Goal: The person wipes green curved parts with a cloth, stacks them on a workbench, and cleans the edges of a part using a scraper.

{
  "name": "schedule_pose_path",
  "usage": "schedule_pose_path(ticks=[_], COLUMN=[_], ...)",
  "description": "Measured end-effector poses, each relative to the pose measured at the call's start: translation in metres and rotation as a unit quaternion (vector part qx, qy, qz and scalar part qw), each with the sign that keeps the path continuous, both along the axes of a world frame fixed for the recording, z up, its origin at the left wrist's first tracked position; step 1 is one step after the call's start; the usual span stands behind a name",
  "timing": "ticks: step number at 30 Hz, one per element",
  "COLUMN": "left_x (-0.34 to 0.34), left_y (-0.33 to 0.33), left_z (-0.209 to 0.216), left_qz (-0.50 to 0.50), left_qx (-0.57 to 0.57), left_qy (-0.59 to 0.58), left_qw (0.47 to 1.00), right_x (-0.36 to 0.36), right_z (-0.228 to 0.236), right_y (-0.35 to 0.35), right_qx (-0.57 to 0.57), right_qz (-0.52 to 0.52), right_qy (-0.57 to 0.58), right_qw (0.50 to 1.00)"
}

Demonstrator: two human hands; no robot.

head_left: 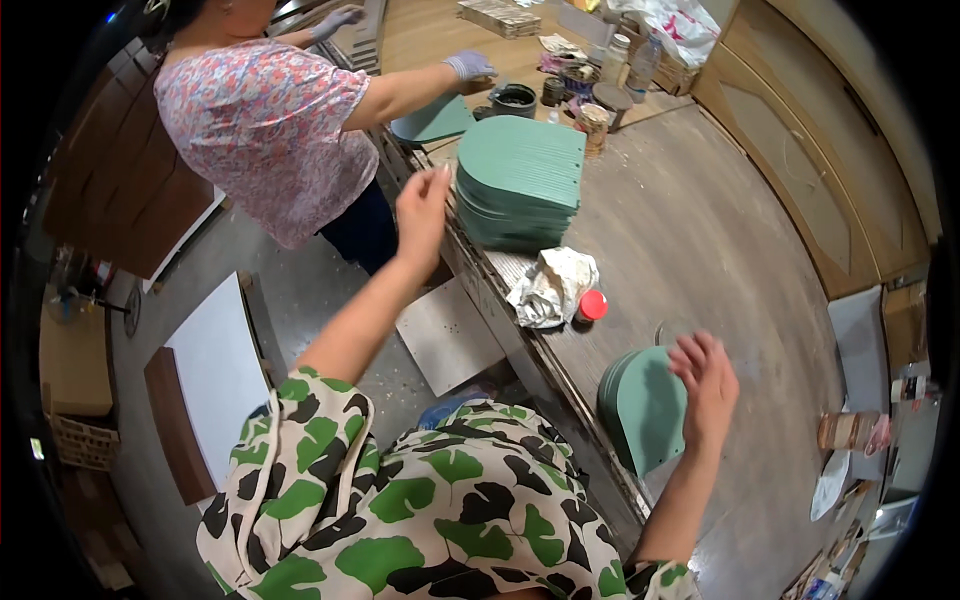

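Note:
A tall stack of mint-green panels [520, 165], rounded at one end and grooved across the other, stands on the workbench. Just left of it my left hand [424, 215] is raised, fingers loosely bent, holding nothing that I can see. On the right, a lower stack of similar green panels [645, 405] lies near the bench's front edge. My right hand [708, 385] hovers over that stack's right side, fingers apart and slightly blurred. Between the stacks are a crumpled, stained white cloth [555, 287] and a small red-lidded jar [592, 306].
At the upper left, a co-worker [265, 130] in a floral top and gloves reaches over the bench beside another green panel [435, 118]. Jars, an open dark pot [514, 99] and a plastic bottle [645, 68] crowd the far side. A wooden cabinet [800, 130] borders the bench.

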State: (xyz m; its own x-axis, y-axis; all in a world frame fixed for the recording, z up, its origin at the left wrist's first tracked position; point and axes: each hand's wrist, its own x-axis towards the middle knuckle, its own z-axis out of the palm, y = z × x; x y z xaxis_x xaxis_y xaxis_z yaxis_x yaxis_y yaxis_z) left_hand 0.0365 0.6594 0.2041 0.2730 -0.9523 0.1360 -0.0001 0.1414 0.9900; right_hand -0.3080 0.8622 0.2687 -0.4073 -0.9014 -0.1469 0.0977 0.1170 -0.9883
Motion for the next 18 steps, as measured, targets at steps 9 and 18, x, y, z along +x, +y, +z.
schedule_pose_path(ticks=[9,18], left_x=[0.016,0.03], left_y=[-0.083,-0.075], left_z=[0.021,0.023], left_qz=[-0.241,-0.305], left_qx=[0.258,0.276], left_qy=[-0.056,-0.079], left_qw=[0.934,0.908], right_x=[0.057,0.119], right_z=[-0.031,-0.04], right_y=[-0.252,-0.264], right_qx=[0.191,0.187], right_qz=[0.148,0.235], right_qy=[0.067,0.143], right_qw=[0.968,0.943])
